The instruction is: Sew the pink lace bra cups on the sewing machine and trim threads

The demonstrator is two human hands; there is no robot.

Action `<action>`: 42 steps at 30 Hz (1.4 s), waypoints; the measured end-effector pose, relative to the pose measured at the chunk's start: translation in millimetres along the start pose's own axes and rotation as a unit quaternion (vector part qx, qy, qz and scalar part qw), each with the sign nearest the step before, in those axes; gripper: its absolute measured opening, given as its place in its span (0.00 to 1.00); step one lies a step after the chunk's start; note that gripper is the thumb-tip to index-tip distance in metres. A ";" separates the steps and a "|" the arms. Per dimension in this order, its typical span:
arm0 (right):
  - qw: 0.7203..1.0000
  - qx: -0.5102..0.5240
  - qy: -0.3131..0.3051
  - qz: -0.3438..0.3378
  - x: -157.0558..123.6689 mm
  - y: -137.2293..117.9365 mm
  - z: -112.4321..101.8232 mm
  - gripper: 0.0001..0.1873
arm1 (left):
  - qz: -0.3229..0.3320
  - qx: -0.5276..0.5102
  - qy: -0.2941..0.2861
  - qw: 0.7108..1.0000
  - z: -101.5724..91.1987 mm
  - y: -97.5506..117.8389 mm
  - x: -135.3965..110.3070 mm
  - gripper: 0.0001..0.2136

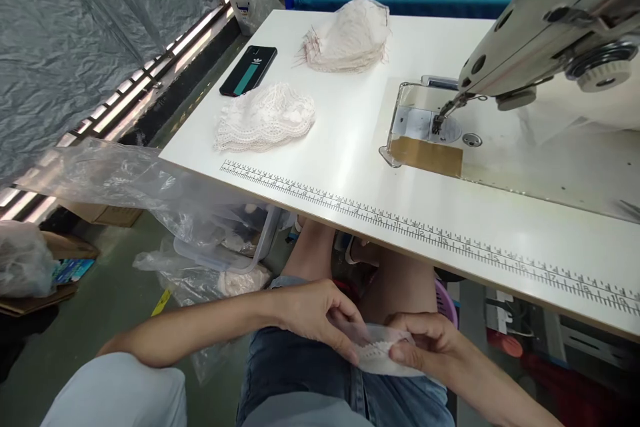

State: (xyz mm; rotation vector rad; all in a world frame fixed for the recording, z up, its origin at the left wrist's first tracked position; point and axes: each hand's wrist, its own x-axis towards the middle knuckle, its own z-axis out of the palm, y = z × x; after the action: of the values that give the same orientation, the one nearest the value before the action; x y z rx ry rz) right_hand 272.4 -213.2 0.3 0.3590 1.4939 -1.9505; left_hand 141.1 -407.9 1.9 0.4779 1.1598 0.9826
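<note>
Over my lap, below the table edge, both hands pinch a small white lace-edged fabric piece (377, 355). My left hand (313, 315) grips its left side with fingers closed. My right hand (425, 341) grips its right side, thumb pressed on the scalloped trim. On the white table (350, 147) lie a pile of white lace pieces (265, 118) and, farther back, a stack of pinkish lace pieces (350, 37).
A sewing machine (550, 27) stands at the right, its needle over the metal plate (425, 127). A black phone (249, 70) lies at the table's left. A printed ruler (425, 230) runs along the front edge. Plastic bags (150, 180) and boxes sit on the floor at left. Another person stands behind the table.
</note>
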 end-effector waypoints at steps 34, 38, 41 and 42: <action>0.992 -0.126 -0.026 0.015 14.5 -16.6 13.2 0.13 | 0.044 -0.020 0.017 0.999 -15.3 -19.7 -15.0 0.17; 0.992 -0.123 -0.032 0.009 13.8 -14.2 11.3 0.13 | 0.045 -0.012 0.010 0.999 -14.9 -18.9 -13.8 0.16; 0.991 -0.130 -0.033 0.000 13.1 -14.8 12.1 0.14 | 0.047 -0.010 -0.001 0.999 -13.6 -15.7 -13.5 0.18; 0.990 -0.135 -0.031 -0.001 13.0 -15.1 12.8 0.14 | 0.049 -0.010 -0.002 0.999 -12.8 -14.6 -13.3 0.19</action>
State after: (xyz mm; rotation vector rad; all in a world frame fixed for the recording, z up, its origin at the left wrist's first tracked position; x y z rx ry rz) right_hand 255.2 -227.2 8.4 0.1759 1.6896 -1.7147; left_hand 134.2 -428.7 -6.7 0.5242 1.1299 1.0770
